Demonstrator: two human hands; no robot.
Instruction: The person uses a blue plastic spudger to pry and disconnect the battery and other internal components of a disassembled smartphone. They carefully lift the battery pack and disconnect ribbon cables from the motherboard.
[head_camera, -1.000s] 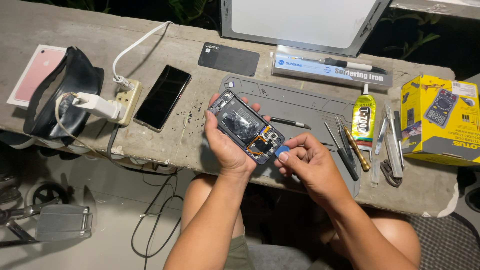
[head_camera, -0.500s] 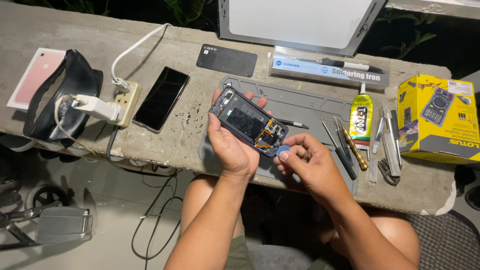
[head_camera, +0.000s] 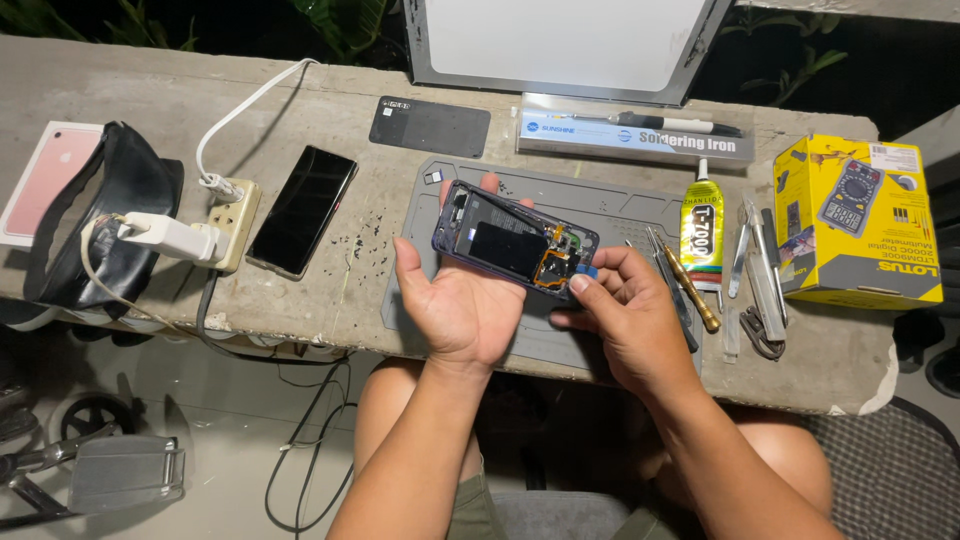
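Observation:
My left hand (head_camera: 462, 300) cradles an opened phone (head_camera: 512, 242) with its back cover off, so a black battery and an orange flex cable show. It is held tilted above a grey repair mat (head_camera: 620, 215). My right hand (head_camera: 628, 315) grips the phone's lower right end, thumb and fingers pinching near a small blue piece at the orange cable. A detached black back cover (head_camera: 430, 126) lies flat on the concrete bench beyond the mat.
A black phone (head_camera: 302, 208) lies left of the mat, beside a power strip (head_camera: 230, 215) with a white charger. Right of the mat are a glue tube (head_camera: 702, 222), tweezers and picks (head_camera: 752, 270), and a yellow box (head_camera: 858, 222). A soldering iron case (head_camera: 635, 135) sits behind.
The phone has turned from steeply angled to nearly level and lies flatter in my left palm. My right hand has moved up onto the phone's right end.

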